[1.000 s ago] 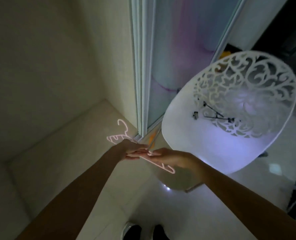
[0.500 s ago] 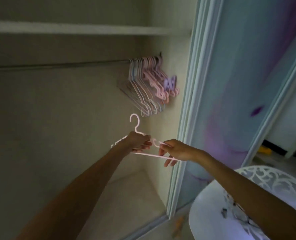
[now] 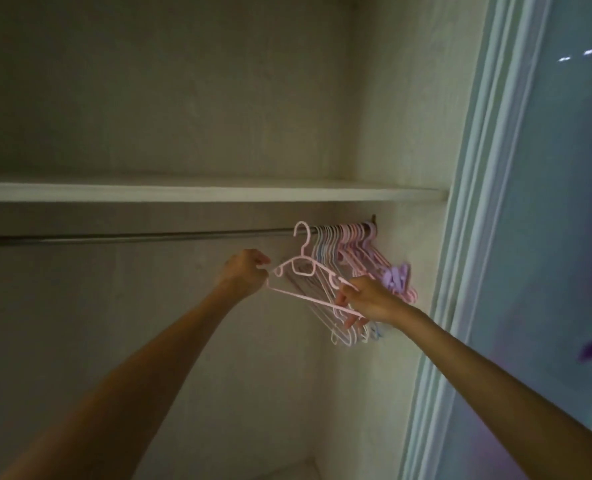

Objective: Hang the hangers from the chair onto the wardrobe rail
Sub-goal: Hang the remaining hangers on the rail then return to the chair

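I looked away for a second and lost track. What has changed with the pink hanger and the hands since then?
The pink hanger went up from low beside the chair to the rail, its hook now at the rail left of the hung hangers. The left hand and right hand kept their hold on its two ends.

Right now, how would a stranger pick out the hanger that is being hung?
Find the rail under the shelf. Hangers crowd its right end. The pink hanger is at their left edge, the only one gripped by the left hand and right hand.
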Demonstrator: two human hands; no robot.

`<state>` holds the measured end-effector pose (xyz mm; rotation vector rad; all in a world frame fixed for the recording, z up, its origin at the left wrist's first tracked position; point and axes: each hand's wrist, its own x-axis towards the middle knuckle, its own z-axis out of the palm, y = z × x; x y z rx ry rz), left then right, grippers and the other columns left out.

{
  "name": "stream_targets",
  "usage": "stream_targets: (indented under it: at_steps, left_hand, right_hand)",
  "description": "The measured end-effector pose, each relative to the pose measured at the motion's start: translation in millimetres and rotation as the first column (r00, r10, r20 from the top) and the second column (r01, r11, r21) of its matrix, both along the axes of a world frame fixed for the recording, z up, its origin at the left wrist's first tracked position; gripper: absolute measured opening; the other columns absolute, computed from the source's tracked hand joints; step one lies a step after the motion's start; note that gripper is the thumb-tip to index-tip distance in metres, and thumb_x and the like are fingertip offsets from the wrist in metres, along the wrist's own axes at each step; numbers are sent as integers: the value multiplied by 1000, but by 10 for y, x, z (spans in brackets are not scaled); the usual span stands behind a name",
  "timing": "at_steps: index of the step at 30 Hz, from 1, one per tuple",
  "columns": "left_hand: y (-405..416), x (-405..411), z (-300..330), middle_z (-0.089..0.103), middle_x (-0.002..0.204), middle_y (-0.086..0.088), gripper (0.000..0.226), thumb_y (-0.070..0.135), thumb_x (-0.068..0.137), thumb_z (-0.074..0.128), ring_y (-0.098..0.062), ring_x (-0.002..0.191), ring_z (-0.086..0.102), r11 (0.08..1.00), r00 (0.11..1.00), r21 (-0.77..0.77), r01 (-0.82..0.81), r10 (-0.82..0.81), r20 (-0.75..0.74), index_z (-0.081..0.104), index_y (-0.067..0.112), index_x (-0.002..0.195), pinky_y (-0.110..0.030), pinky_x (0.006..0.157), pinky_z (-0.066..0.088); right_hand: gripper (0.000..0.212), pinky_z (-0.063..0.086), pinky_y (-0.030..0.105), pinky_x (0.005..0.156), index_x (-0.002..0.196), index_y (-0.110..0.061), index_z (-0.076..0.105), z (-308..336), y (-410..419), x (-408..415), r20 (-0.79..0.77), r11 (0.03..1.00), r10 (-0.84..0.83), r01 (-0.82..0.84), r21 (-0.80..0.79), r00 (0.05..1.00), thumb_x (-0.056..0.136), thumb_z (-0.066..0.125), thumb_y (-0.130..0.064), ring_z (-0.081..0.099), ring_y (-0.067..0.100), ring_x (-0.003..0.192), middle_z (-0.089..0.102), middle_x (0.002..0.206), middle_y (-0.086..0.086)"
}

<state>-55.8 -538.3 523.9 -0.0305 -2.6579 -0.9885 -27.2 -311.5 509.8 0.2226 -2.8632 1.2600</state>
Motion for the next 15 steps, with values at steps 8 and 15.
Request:
stream_targets:
  at_steps: [8,15]
  left_hand:
    - [19,-753,84,16,157,0,67,16,90,52,-22,145,13,870,994,-491,-42,-15,-112,20,19,148,-37,117,18]
    - [62,-1147,-4,-8,159,2,76,20,93,46,-20,147,-7,729,996,-680,-77,29,-82,-3,19,151,-40,119,-1]
  right_hand:
    - [24,53,26,53,92,-9,59,-79,-255,-849,-61,992,-105,109,59,993,98,38,-19,65,20,55,65,78,9]
    - [34,53,47,83,104,-5,60,-366,-274,-1231,-126,965,-135,159,207,983,98,35,-28,67,36,91,66,105,18]
